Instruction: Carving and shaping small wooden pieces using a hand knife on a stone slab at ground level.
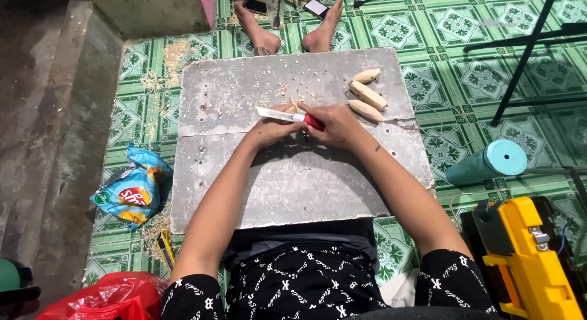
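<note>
Right hand [335, 125] closed round a red-handled knife [287, 116], blade pointing left, left hand [272, 130] gripping a small wood piece [292, 106] at mid-counter [293, 185] — three carved wooden pegs [367, 95] just right, shavings scattered — snack bag [131, 191] on floor.

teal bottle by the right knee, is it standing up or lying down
Lying down. The teal bottle rests on its side on the green tiled floor, its round lighter end facing the camera, beside the grey board.

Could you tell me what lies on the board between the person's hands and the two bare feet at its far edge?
In the head view, only scattered wood shavings lie on the grey board there.
</note>
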